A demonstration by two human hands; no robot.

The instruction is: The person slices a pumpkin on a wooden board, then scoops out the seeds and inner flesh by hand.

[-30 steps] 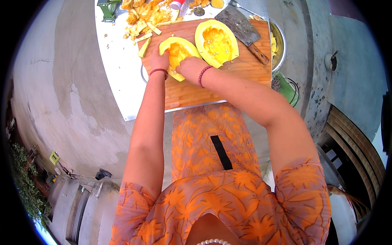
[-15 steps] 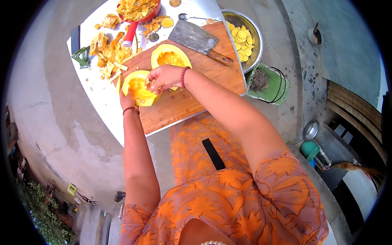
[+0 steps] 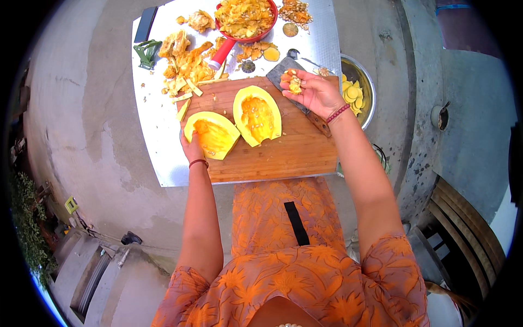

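Observation:
Two hollowed yellow pumpkin halves lie side by side on a wooden cutting board (image 3: 267, 163), the near-left half (image 3: 220, 139) tilted and the other half (image 3: 277, 117) cut side up with a few seeds inside. My left hand (image 3: 193, 149) grips the outer edge of the near-left half, its fingers partly hidden behind the rind. Above the cleaver (image 3: 277, 70), my right hand (image 3: 320, 97) is raised, palm up, its curled fingers around a small clump of pumpkin seeds and pulp (image 3: 295, 85). The cleaver's wooden handle points toward the board's right side.
A red-handled bowl (image 3: 222, 53) heaped with pulp stands at the back. Pumpkin scraps (image 3: 190, 66), a green peeler-like tool (image 3: 146, 53), a dark phone-like slab (image 3: 145, 24) and a spoon (image 3: 293, 53) lie about. A metal basin (image 3: 372, 92) of yellow slices sits at the right.
My right hand has come out of the near-left pumpkin half and moved up and right, carrying seeds and pulp. My left hand still holds that half. The whole view has shifted.

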